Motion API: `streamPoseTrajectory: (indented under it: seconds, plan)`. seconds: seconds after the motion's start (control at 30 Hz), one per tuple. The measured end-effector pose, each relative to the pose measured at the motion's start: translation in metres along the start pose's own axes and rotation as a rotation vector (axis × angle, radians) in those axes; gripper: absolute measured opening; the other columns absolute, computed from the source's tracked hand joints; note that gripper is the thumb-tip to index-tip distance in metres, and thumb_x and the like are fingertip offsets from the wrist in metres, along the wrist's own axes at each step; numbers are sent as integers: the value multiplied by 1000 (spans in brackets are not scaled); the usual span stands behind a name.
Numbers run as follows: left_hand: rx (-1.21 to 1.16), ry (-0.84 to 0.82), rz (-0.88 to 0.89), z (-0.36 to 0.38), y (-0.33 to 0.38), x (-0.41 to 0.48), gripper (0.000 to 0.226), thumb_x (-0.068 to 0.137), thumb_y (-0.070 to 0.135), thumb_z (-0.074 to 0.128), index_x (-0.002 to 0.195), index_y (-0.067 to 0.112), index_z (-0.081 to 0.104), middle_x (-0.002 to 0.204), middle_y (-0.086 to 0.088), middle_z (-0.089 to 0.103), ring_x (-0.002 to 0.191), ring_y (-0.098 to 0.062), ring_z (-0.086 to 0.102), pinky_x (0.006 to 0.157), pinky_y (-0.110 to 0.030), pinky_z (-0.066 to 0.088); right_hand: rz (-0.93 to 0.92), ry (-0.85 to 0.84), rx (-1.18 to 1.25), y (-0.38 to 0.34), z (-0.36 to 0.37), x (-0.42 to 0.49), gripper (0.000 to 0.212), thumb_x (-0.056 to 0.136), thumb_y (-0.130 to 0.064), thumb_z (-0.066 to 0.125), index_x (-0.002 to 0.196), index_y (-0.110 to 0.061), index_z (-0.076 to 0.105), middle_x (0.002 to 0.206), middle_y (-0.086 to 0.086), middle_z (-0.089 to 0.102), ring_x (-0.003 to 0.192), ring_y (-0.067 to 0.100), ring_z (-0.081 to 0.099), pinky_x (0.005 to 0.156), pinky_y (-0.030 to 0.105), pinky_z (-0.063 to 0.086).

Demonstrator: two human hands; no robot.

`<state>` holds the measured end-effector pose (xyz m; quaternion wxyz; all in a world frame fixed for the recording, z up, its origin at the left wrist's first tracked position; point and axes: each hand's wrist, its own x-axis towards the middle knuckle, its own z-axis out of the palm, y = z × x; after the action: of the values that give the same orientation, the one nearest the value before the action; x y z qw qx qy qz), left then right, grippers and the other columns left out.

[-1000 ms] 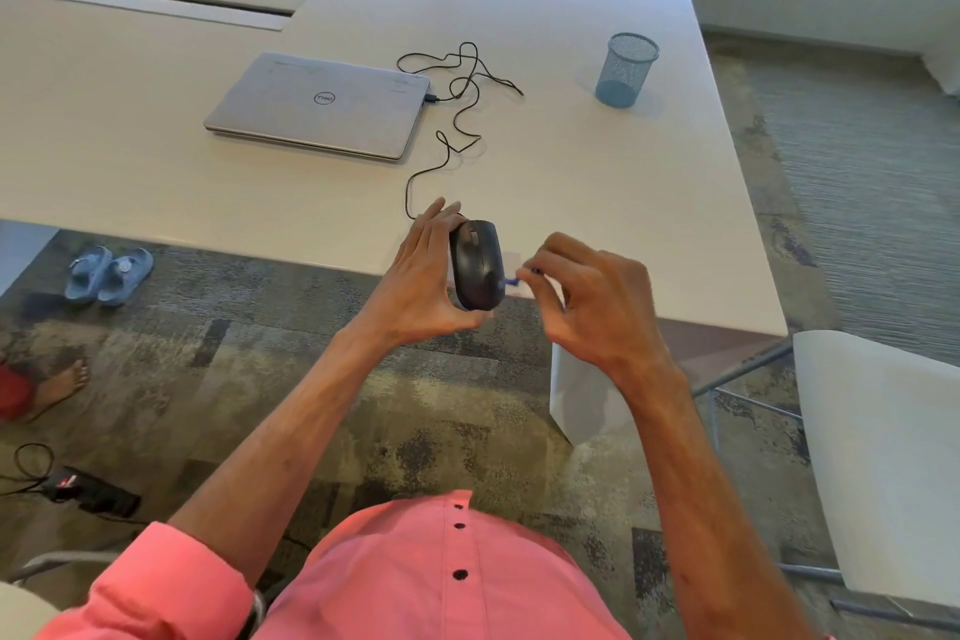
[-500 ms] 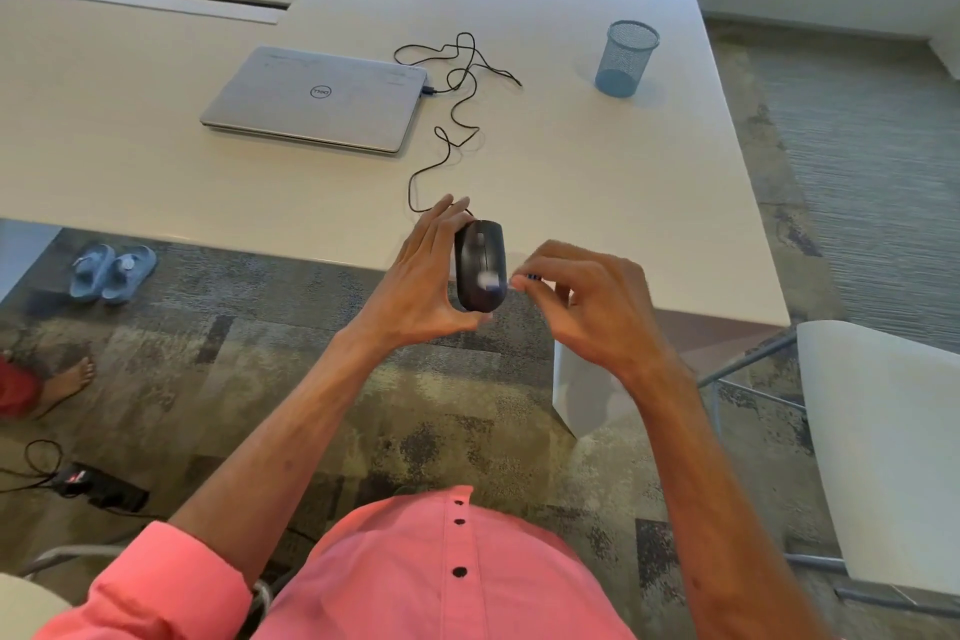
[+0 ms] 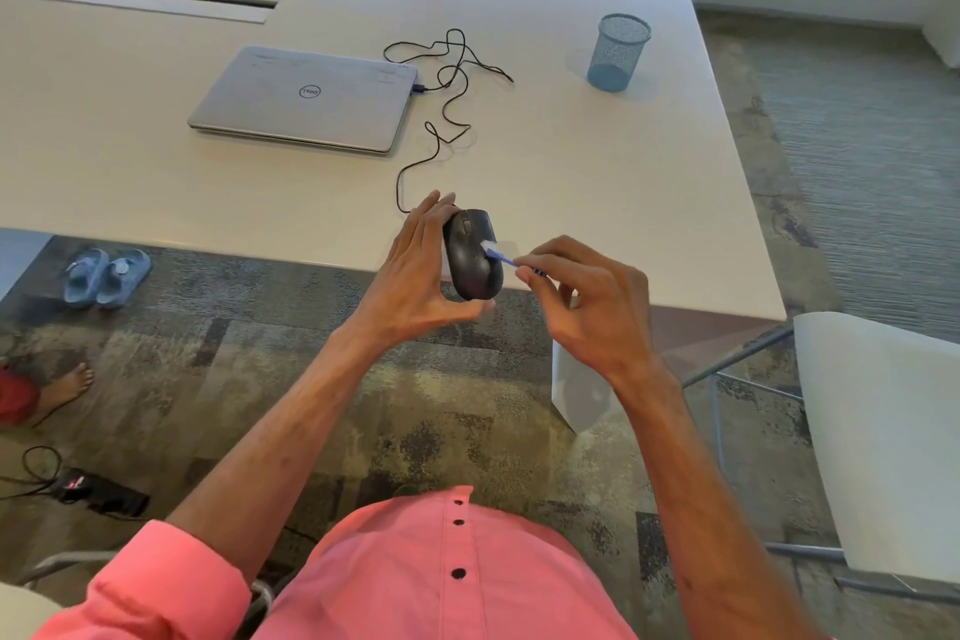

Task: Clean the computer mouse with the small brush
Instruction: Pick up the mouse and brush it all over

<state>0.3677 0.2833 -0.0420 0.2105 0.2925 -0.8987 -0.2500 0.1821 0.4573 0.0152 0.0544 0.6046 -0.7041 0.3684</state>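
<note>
Head view, white worktop: at its 6 o'clock edge, left grip clasping black mouse, right grip pinching small blue brush, bristles on mouse. Closed laptop at 10 o'clock, mesh cup at 1; mottled carpet below

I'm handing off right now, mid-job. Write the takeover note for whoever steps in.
Left hand grips the computer mouse above the table edge.
Right hand pinches the small brush, bristles on the mouse's right side.
The mouse's cable runs to the closed laptop.
Done: both picked up, brushing begun.
Left: remaining surfaces; how much is clean can't be seen.
</note>
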Motion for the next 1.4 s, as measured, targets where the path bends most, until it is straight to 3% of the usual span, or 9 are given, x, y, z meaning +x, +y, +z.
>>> streamPoseTrajectory:
  seconds: [0.17, 0.37, 0.53, 0.73, 0.9, 1.1, 1.2, 1.27, 1.4]
  plan:
    - [-9, -8, -25, -1, -4, 1, 139, 76, 89, 83, 175, 15, 21, 188, 2, 15, 178, -18, 5, 142, -47, 20, 4, -61, 28, 3, -1, -6, 13, 104, -31, 78, 96, -28, 87, 90, -16, 77, 58, 12, 64, 53, 40, 55]
    - [14, -16, -15, -2, -5, 8, 133, 75, 73, 91, 174, 13, 25, 187, -2, 20, 178, -19, 7, 141, -50, 25, 43, 185, 17, 0, 16, 2, 18, 113, -32, 72, 115, -23, 87, 108, -13, 79, 57, 16, 66, 52, 35, 53]
    - [-23, 11, -48, -4, -3, 13, 133, 74, 69, 95, 175, 19, 25, 179, 36, 9, 176, -11, 7, 138, -39, 24, -46, 75, -8, 1, 26, -7, 15, 109, -30, 75, 115, -23, 87, 107, -14, 80, 57, 15, 65, 55, 37, 54]
    - [-9, -19, -42, -1, -8, 13, 133, 75, 73, 95, 173, 14, 27, 187, 1, 21, 177, -15, 8, 140, -45, 26, -43, 45, 34, 0, 14, -11, 15, 105, -31, 78, 99, -22, 89, 91, -13, 78, 53, 14, 61, 50, 37, 51]
    - [3, -14, -15, -3, -6, 17, 133, 74, 78, 93, 172, 15, 29, 188, 1, 22, 177, -15, 8, 140, -51, 29, 30, 167, 8, 0, 14, -1, 17, 109, -30, 76, 113, -20, 88, 103, -10, 81, 53, 15, 64, 50, 39, 53]
    - [7, -34, -7, -3, -10, 16, 136, 75, 76, 93, 176, 16, 24, 189, 3, 18, 178, -17, 8, 140, -53, 28, 30, -68, 90, -1, 15, -6, 18, 103, -36, 76, 98, -27, 90, 89, -18, 77, 58, 10, 64, 53, 36, 53]
    - [15, -42, 5, 0, -12, 12, 138, 76, 74, 95, 177, 15, 22, 190, 4, 15, 178, -14, 7, 141, -51, 26, 229, 9, 318, -1, 13, -1, 17, 104, -31, 76, 97, -24, 89, 85, -14, 78, 60, 16, 64, 54, 34, 48]
    - [13, -39, 10, 1, -12, 9, 137, 77, 75, 94, 178, 17, 21, 191, 6, 13, 177, -11, 7, 141, -47, 24, 470, 82, 566, 0, 12, 10, 17, 109, -27, 74, 103, -19, 88, 90, -7, 82, 67, 20, 73, 64, 38, 55]
    - [-8, -30, 26, 3, -10, 3, 134, 78, 71, 96, 178, 18, 23, 191, 7, 15, 177, -11, 10, 141, -50, 27, 730, 43, 793, -5, 16, 23, 24, 109, -30, 73, 116, -13, 88, 114, -1, 87, 115, 17, 80, 113, 54, 59]
